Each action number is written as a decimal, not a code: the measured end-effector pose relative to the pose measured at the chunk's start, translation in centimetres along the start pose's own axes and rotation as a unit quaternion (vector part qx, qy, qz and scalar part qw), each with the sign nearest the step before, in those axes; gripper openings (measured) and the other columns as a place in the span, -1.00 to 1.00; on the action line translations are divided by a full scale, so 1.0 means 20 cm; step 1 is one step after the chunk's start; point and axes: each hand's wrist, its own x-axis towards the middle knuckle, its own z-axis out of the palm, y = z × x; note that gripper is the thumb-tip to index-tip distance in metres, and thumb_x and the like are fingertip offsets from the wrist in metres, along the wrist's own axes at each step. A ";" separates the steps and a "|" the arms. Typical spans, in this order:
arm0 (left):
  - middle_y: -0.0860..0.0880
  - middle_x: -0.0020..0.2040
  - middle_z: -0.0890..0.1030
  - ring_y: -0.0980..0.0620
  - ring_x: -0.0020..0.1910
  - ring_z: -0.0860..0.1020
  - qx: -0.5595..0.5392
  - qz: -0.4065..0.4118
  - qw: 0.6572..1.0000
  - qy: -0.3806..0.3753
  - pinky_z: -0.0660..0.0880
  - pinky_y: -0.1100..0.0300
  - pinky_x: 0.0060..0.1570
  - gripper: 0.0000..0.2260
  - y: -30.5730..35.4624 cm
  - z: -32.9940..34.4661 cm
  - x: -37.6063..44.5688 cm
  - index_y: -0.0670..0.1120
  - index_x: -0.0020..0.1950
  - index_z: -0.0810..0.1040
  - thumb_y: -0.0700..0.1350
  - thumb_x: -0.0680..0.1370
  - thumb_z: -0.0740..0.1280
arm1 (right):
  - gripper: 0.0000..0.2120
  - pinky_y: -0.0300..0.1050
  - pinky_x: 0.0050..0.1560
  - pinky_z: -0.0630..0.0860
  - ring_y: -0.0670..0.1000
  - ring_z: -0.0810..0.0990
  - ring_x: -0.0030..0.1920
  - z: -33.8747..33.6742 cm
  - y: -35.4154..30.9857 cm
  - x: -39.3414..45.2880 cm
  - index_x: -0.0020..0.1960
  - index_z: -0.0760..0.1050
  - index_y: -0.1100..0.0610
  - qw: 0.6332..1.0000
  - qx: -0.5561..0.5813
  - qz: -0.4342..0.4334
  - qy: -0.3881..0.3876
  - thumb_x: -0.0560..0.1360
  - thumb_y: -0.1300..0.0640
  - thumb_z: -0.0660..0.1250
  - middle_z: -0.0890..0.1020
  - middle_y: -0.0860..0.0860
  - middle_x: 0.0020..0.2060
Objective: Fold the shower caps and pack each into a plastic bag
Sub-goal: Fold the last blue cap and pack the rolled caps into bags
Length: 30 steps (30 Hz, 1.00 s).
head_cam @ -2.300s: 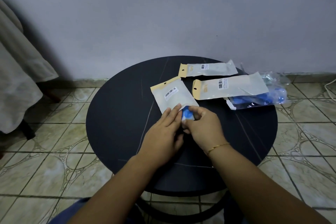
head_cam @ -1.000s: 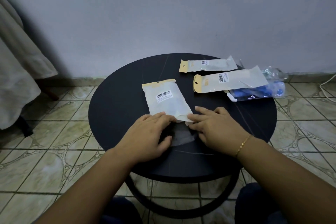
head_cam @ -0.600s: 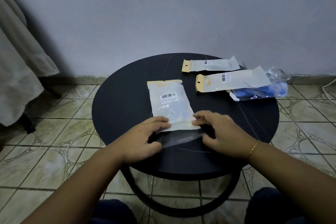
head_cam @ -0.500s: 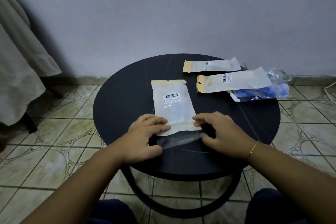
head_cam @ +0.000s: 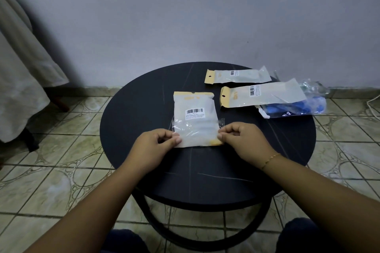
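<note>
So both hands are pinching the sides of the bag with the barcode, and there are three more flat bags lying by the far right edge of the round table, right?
Not quite: the head view shows two flat bags there, not three, plus a clear bag of blue shower caps. Both the left hand and right hand do pinch the barcode bag.

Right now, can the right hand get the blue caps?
Probably yes, once it lets go. The right hand is pinching the bag, and bare table lies between it and the blue caps.

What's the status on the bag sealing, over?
Left hand, right hand pinching clear flap folded over plastic bag. Nothing blocking on table.
</note>
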 end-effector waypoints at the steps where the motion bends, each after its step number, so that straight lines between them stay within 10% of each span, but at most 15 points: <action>1: 0.22 -0.15 0.64 0.37 -0.17 0.56 -0.007 -0.011 1.000 0.015 0.40 0.49 -0.21 -0.97 0.01 0.01 0.01 0.08 -0.15 0.64 0.00 0.46 0.42 | -0.96 -0.35 -0.19 0.43 -0.13 0.56 -0.23 0.01 -0.01 0.01 -0.18 0.59 0.07 1.000 0.001 0.012 0.003 0.44 0.17 0.40 0.61 -0.10 -0.29; 6: 0.14 -0.24 0.64 0.20 -0.22 0.56 0.008 -0.068 0.996 0.051 0.42 0.34 -0.26 -0.93 0.05 0.03 0.05 0.01 -0.21 0.64 -0.03 0.45 0.44 | -0.83 -0.14 -0.10 0.49 -0.03 0.56 -0.19 0.04 -0.04 0.07 -0.35 0.52 0.03 0.996 -0.051 0.066 0.016 0.42 0.15 0.37 0.58 -0.12 -0.33; 13: 0.10 -0.22 0.58 0.11 -0.17 0.55 0.111 -0.087 0.989 0.037 0.50 0.10 -0.10 -0.85 0.09 0.06 0.09 0.01 -0.02 0.49 -0.05 0.45 0.38 | -0.85 -0.04 -0.09 0.50 0.06 0.53 -0.15 0.06 -0.08 0.07 -0.05 0.34 0.03 0.990 -0.122 0.046 0.049 0.45 0.07 0.31 0.51 -0.04 -0.26; 21: -0.01 0.47 0.30 -0.10 0.30 0.43 0.272 0.226 0.935 0.035 0.47 0.03 0.13 -0.46 0.08 0.16 0.07 -0.01 0.45 0.32 -0.27 0.46 0.19 | -0.65 0.02 0.11 0.42 0.11 0.47 0.23 0.13 -0.01 0.06 0.18 0.53 0.10 0.940 -0.280 -0.180 0.069 0.51 0.03 0.12 0.49 0.07 0.25; 25: 0.20 0.49 -0.17 0.14 0.52 -0.11 0.307 0.146 0.933 -0.120 0.05 0.22 0.46 -0.44 0.07 0.17 0.08 0.08 0.54 -0.08 -0.14 0.58 0.03 | -0.29 -0.08 0.45 -0.01 -0.14 -0.05 0.51 0.14 0.00 0.06 0.53 -0.01 0.07 0.905 -0.365 -0.174 -0.130 0.46 -0.20 -0.33 0.00 -0.06 0.53; 30: 0.01 0.53 -0.27 0.08 0.50 -0.28 0.348 0.084 0.925 -0.127 -0.26 0.20 0.44 -0.40 0.07 0.20 0.03 -0.06 0.52 -0.27 0.08 0.56 -0.10 | -0.46 -0.08 0.47 -0.25 -0.17 -0.21 0.50 0.15 -0.02 0.06 0.53 -0.22 0.05 0.883 -0.406 -0.142 -0.188 0.63 -0.09 -0.15 -0.17 -0.07 0.53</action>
